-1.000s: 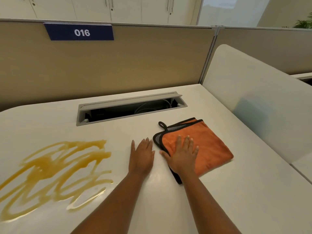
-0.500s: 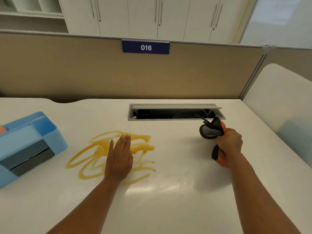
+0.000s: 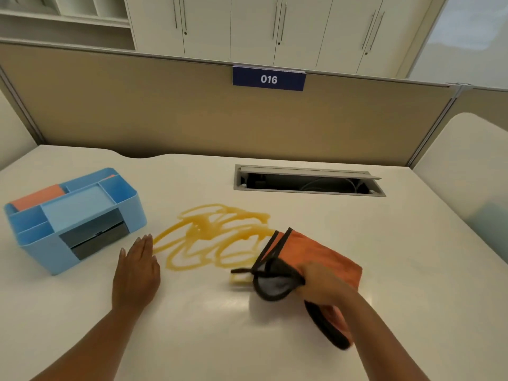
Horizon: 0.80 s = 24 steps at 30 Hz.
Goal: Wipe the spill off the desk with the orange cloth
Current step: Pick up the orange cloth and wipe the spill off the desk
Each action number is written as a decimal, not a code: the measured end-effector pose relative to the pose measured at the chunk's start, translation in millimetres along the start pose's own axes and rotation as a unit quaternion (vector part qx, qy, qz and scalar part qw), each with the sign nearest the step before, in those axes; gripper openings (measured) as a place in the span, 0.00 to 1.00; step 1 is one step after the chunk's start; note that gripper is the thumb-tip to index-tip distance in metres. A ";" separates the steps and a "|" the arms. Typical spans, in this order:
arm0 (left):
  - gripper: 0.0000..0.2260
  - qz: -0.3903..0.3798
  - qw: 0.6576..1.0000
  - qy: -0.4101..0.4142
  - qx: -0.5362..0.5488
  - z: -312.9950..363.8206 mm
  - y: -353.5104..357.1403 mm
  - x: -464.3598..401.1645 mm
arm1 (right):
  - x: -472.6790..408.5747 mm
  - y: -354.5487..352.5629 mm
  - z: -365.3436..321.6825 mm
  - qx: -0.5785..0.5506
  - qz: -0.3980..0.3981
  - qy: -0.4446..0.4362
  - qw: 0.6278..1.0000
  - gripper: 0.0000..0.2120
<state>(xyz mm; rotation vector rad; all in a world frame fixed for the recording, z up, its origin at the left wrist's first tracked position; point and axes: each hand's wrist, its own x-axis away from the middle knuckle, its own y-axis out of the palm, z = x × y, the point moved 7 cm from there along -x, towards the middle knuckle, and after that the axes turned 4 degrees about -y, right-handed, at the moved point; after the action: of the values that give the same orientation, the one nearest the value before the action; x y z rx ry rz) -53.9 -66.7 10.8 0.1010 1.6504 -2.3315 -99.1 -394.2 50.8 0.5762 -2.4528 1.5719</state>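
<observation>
Two hands are over the white surface (image 3: 275,339). The right hand (image 3: 320,284) is closed around a bunched orange cloth (image 3: 310,250) with a dark border and a grey underside; the cloth spreads out past the knuckles toward the far right, and a dark-edged fold hangs down beside the wrist. A small dark loop on the cloth sticks out to the left, just above the surface. The cloth's upper left corner reaches the right end of the spill (image 3: 214,237), a tangle of amber loops and streaks lying near the middle of the surface. Whether the cloth is pressed down on the liquid or held slightly above it cannot be told.

The left hand (image 3: 136,273) lies flat and open, palm down, fingers together, just beside the left edge of the spill and holding nothing. Further left stands a blue organiser (image 3: 74,215) with several compartments, something orange lying in its back one. Behind the spill, an open cable hatch (image 3: 308,180) is set into the surface. A beige partition (image 3: 165,111) rises at the back, carrying a dark blue sign (image 3: 268,78) that reads 016.
</observation>
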 end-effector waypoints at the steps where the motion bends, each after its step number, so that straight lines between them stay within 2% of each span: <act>1: 0.19 -0.001 1.000 -0.007 0.007 -9.3 0.2 -0.5 | 2.8 12.2 1.4 -0.015 -0.076 0.012 0.997 0.04; 2: 0.19 -0.005 1.000 -0.011 0.012 -15.7 1.1 -2.3 | 2.7 16.3 5.2 -0.059 -0.103 0.013 0.993 0.12; 3: 0.20 -0.011 1.000 -0.013 0.016 -22.3 2.0 -4.5 | 0.1 11.8 5.6 -0.128 -0.064 0.016 0.990 0.16; 5: 0.20 -0.023 0.999 -0.016 0.021 -32.8 2.8 -9.7 | -6.6 -6.0 14.1 -0.209 0.135 0.050 0.967 0.13; 6: 0.20 -0.029 0.999 -0.016 0.023 -36.5 3.2 -12.1 | -8.7 -9.4 19.6 -0.188 0.215 0.094 0.954 0.20; 7: 0.20 -0.033 0.999 -0.015 0.023 -39.7 3.4 -14.4 | -12.0 -1.1 21.7 -0.132 0.232 0.146 0.953 0.33; 9: 0.21 -0.039 0.999 -0.013 0.022 -45.0 4.4 -17.4 | -21.7 32.8 21.6 -0.053 0.190 0.208 0.958 0.54; 11: 0.21 -0.044 0.998 -0.020 0.026 -50.9 6.8 -19.4 | -30.9 54.4 19.5 -0.020 0.208 0.221 0.953 0.61; 13: 0.21 -0.044 0.998 -0.033 0.033 -55.5 9.1 -21.2 | -38.3 59.4 19.8 0.011 0.234 0.226 0.946 0.58; 18: 0.22 -0.051 0.998 -0.039 0.022 -53.6 11.8 -21.6 | -54.1 50.1 20.1 0.056 0.255 0.236 0.936 0.40; 24: 0.23 -0.064 0.998 -0.024 0.002 -50.6 15.4 -22.6 | -88.7 35.1 17.8 0.060 0.249 0.222 0.941 0.37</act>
<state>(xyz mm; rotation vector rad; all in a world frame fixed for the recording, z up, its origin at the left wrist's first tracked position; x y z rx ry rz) -33.4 -20.0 -15.7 -0.0608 1.6750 -2.4098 -31.6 -377.0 -16.8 -0.3930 -2.2549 1.7809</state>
